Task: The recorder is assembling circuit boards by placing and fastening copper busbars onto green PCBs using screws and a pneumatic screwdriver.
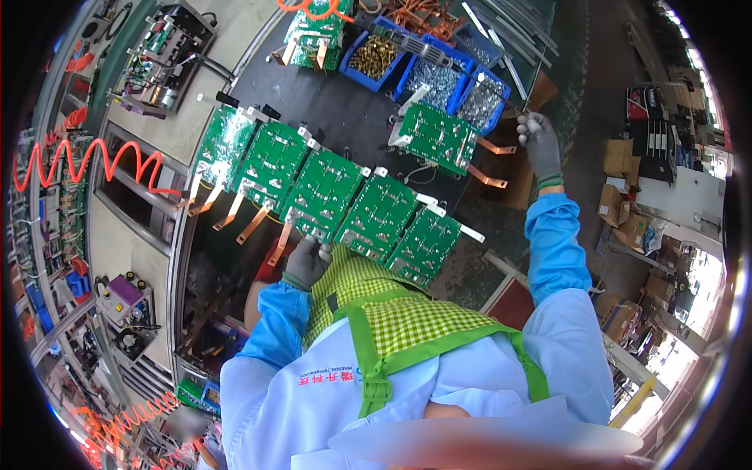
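Midway in a row along the near edge of the dark worktop (335, 113): stiff, rectangular green circuit board (323, 188) with bent copper strip (280, 247). Probably light, fragile; best taken by bare side edges.

Left grey-gloved hand (307, 262) curled, fingertips against its near edge; clamped or merely resting, impossible to say. Right grey-gloved hand (540, 145) by the worktop's right edge, fingers bunched; anything pinched, too small to make out.

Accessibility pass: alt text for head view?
The gloved left grip is at the near edge of five green circuit boards in a row; the gloved right grip is near copper strips on another board, by blue bins.
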`<state>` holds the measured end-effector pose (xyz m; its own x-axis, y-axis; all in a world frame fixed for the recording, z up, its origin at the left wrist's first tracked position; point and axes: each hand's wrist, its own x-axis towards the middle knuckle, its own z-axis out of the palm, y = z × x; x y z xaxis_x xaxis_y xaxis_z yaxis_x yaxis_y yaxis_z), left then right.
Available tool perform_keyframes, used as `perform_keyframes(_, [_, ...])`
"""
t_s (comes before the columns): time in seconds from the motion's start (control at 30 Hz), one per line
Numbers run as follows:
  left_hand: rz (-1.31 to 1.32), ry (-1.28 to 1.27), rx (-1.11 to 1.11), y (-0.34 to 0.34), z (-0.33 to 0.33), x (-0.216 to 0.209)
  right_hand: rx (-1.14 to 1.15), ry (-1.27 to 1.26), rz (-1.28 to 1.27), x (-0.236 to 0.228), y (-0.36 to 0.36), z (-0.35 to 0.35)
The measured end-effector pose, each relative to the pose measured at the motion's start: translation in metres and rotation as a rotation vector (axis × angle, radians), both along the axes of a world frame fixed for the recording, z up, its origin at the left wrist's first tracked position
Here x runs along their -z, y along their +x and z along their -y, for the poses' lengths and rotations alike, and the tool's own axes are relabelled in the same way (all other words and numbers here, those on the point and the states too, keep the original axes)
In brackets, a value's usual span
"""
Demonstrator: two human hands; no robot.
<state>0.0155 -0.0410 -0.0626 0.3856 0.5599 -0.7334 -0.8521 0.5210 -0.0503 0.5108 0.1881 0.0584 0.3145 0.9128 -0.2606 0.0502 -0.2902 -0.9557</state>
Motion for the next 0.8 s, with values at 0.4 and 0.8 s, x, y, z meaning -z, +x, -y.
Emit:
perform_keyframes(0.4, [-0.171, 0.050, 0.097, -0.003, -0.003, -0.012, -0.554, 0.083, 1.081, 0.036, -0.031, -0.230])
perform_keyframes(0.8, [-0.139, 0.073, 0.025, 0.014, -0.002, -0.033, -0.685, 0.038, 1.435, 0.100, -0.103, -0.293])
